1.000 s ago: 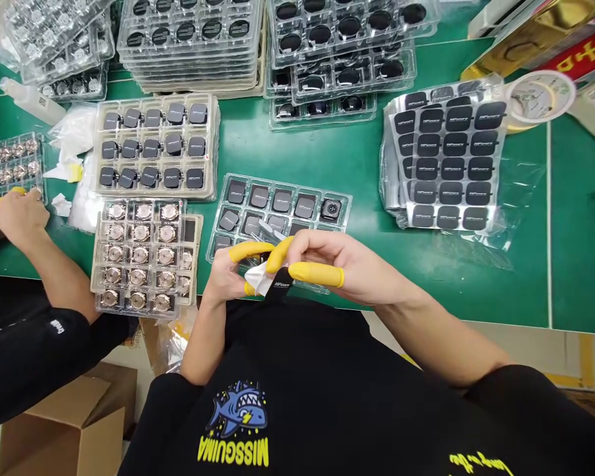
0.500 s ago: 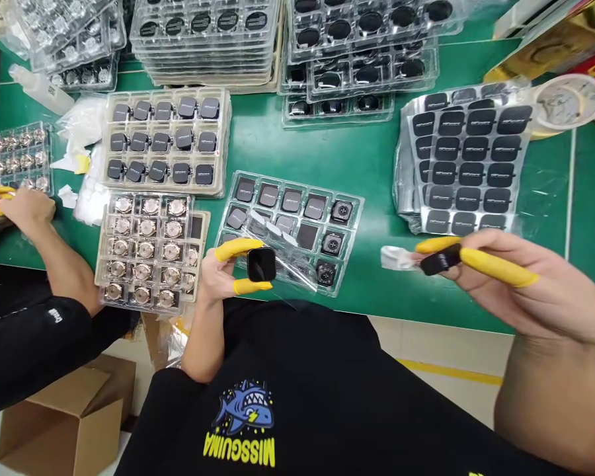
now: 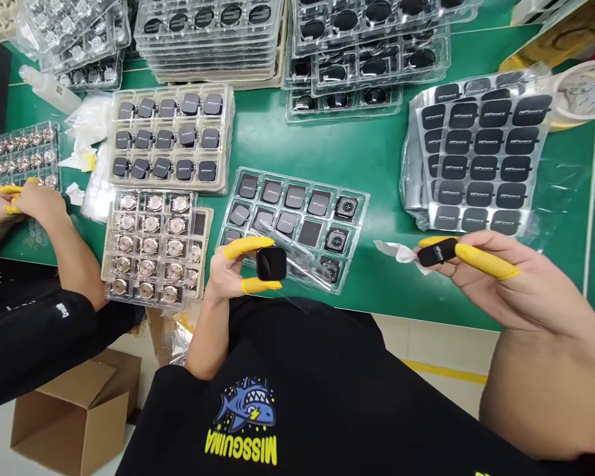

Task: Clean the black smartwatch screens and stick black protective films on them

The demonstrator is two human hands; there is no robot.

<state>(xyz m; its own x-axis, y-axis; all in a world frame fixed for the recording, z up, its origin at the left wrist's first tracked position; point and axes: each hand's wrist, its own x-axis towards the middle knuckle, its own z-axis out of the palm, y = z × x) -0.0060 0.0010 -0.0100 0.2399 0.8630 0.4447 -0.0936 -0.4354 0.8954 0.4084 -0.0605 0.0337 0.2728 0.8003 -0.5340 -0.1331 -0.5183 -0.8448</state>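
Note:
My left hand (image 3: pixel 233 268), with yellow finger covers, pinches a square black watch face (image 3: pixel 272 264) by its upper and lower edges. It is over the left front part of a clear tray (image 3: pixel 361 225) of square watch parts, on which clear film strips (image 3: pixel 297 254) lie. Farther right, my right hand (image 3: pixel 496 271) holds a black square label piece (image 3: pixel 437 252) between yellow-covered finger and thumb. A crumpled white wipe (image 3: pixel 399 251) sticks out to the left from under that piece, above the green table (image 3: pixel 377 291).
Sheets of black square labels (image 3: pixel 480 165) lie at the right beside a tape roll (image 3: pixel 582 92). Stacked trays (image 3: pixel 208 46) stand at the back. Trays of square pieces (image 3: pixel 171 139) and of round watches (image 3: pixel 151 248) are left. A co-worker's hands (image 3: pixel 34 201) are at the far left.
The view has shifted slightly, so most things sit a little farther right. The black piece in my right hand has tilted and shifted slightly, and the white wipe has changed shape.

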